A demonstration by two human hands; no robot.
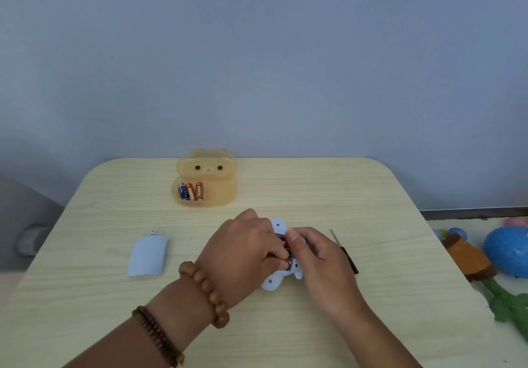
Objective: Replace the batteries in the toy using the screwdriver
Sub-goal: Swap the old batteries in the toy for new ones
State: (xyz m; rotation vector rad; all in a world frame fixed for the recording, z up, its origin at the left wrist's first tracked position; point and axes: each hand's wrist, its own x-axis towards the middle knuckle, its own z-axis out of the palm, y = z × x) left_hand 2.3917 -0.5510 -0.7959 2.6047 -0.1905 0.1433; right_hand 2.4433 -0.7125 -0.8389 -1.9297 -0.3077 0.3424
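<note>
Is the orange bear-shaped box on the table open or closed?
Open. The box has its lid raised at the back, and three batteries lie uncovered in the lower half.

Pale wood table (114, 196), grey-blue wall (257, 53), blue spiky ball (508, 250), green toy stem (505, 305) at right

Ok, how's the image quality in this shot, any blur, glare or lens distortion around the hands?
Head view: soft, even light, faint shadows, no glare on the table; head view: mild wide-angle stretch toward the frame edges; head view: the left hand, right hand and toy look slightly soft, while the batteries in the bear-shaped case show legible print.
</note>
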